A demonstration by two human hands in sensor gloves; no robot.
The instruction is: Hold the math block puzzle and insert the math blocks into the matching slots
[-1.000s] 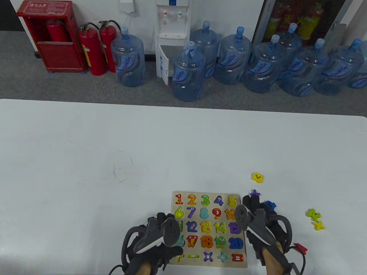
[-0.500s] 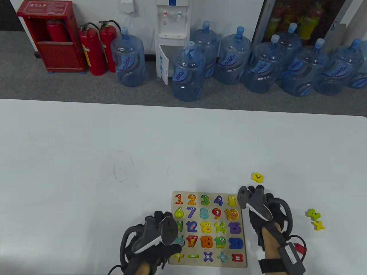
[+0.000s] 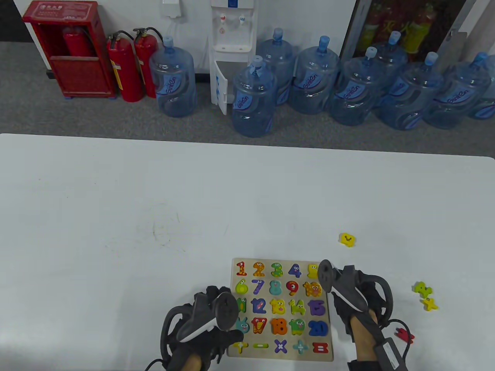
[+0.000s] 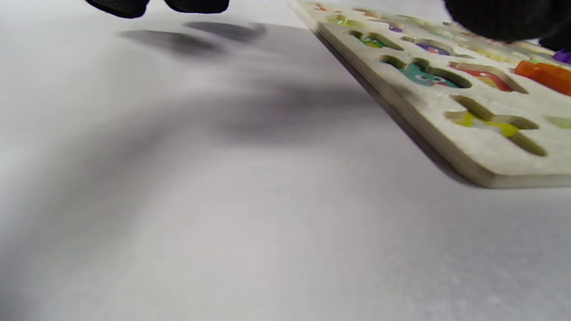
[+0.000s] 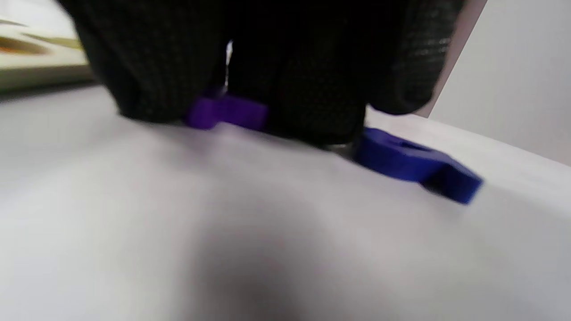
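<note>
The wooden puzzle board [image 3: 233,268] lies at the table's near edge with most number blocks seated in it. My left hand [image 3: 216,295] is at its left edge. In the left wrist view one finger [image 4: 504,18] is over the board [image 4: 490,165], other fingertips [image 4: 120,4] hover over the table, and empty slots show. My right hand [image 3: 361,280] is just right of the board. In the right wrist view its fingers [image 5: 312,80] grip a purple block [image 5: 227,111] on the table. A blue block [image 5: 415,162] lies against them.
Loose blocks lie to the right: a yellow one [image 3: 347,239] beyond my right hand, a green one [image 3: 421,288], a yellow cross [image 3: 430,304] and a red one [image 3: 404,334]. The table's far edge borders the floor with water bottles [image 3: 253,100].
My right hand reached out over the purple block, closed on it and drew back toward me beside the board. The left hand has hardly moved.
</note>
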